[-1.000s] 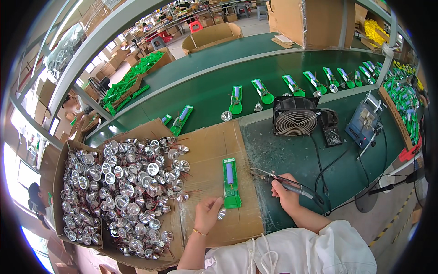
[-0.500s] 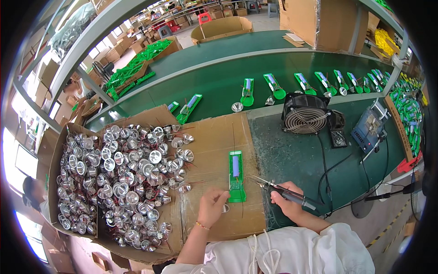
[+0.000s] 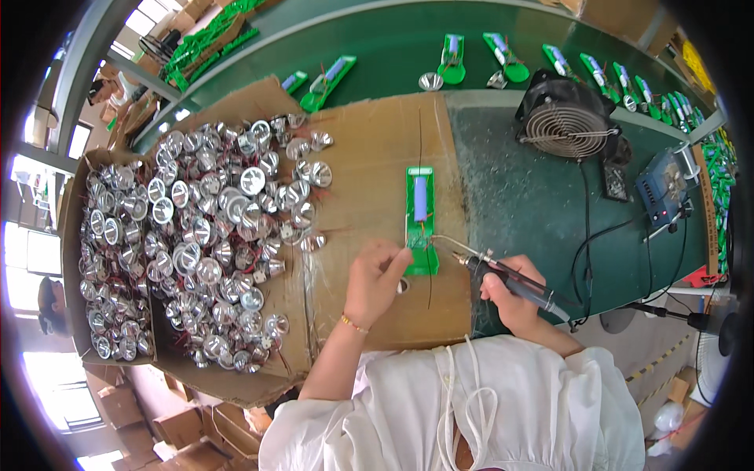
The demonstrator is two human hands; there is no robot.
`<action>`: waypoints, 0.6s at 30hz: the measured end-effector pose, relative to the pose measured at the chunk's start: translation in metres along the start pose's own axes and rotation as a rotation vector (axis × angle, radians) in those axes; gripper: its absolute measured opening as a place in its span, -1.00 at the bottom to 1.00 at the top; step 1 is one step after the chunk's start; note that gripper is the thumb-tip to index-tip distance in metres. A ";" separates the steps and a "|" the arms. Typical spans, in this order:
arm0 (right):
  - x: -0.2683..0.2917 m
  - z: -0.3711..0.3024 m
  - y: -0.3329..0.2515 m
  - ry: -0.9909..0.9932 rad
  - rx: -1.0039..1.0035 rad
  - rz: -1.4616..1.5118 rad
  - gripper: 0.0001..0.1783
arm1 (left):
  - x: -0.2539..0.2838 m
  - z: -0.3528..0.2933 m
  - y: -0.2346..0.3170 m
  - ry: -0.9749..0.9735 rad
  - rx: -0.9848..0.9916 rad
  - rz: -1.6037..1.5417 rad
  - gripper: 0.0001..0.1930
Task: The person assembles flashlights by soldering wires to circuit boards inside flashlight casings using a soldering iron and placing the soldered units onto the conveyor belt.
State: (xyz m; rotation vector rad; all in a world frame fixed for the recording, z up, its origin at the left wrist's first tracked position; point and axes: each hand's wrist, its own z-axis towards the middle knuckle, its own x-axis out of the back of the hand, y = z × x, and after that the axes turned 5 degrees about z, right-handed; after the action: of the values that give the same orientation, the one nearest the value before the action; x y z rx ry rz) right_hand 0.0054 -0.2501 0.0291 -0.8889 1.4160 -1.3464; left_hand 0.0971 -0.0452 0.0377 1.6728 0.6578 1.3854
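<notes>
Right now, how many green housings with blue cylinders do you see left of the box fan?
5: one housing on the cardboard by the left hand; two housings just beyond the carton flap; two farther right, beyond the cardboard. The flap may hide others.

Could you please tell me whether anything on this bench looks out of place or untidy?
Yes: pale specks litter the green work surface left of the black fan, like uncleared debris. A few silver reflectors lie on the cardboard sheet at the right edge of the pile, perhaps strayed. No damage stands out.

Green casing [image 3: 425, 263], lilac-blue battery [image 3: 420, 198], silver reflectors [image 3: 208, 270], brown cardboard [image 3: 365, 180], white top [image 3: 385, 400]
</notes>
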 end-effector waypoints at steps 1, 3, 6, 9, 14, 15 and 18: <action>0.000 -0.001 -0.001 -0.012 0.009 -0.043 -0.80 | -0.001 -0.001 -0.002 0.003 -0.023 -0.002 -0.84; -0.001 0.001 0.002 -0.029 0.016 -0.038 -0.80 | -0.002 -0.001 -0.005 0.006 -0.039 0.000 -0.84; -0.002 0.000 0.004 -0.041 -0.011 -0.051 -0.80 | -0.002 -0.002 -0.004 -0.013 -0.021 -0.009 -0.85; -0.003 -0.002 0.003 -0.055 -0.017 -0.055 -0.81 | -0.002 -0.004 -0.003 -0.024 -0.002 -0.018 -0.85; -0.003 -0.003 0.004 -0.049 0.012 -0.097 -0.83 | -0.003 -0.008 -0.002 0.045 -0.005 -0.004 -0.85; -0.004 -0.002 0.004 -0.074 0.005 -0.094 -0.83 | -0.003 -0.009 0.000 0.045 -0.004 -0.004 -0.85; -0.010 0.001 0.008 -0.070 -0.009 -0.064 -0.83 | -0.004 -0.010 0.002 0.050 0.023 -0.016 -0.85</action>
State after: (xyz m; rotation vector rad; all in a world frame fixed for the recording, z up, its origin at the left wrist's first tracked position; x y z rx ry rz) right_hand 0.0103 -0.2399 0.0227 -0.9855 1.3510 -1.3439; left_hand 0.0867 -0.0463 0.0374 1.6519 0.7170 1.4173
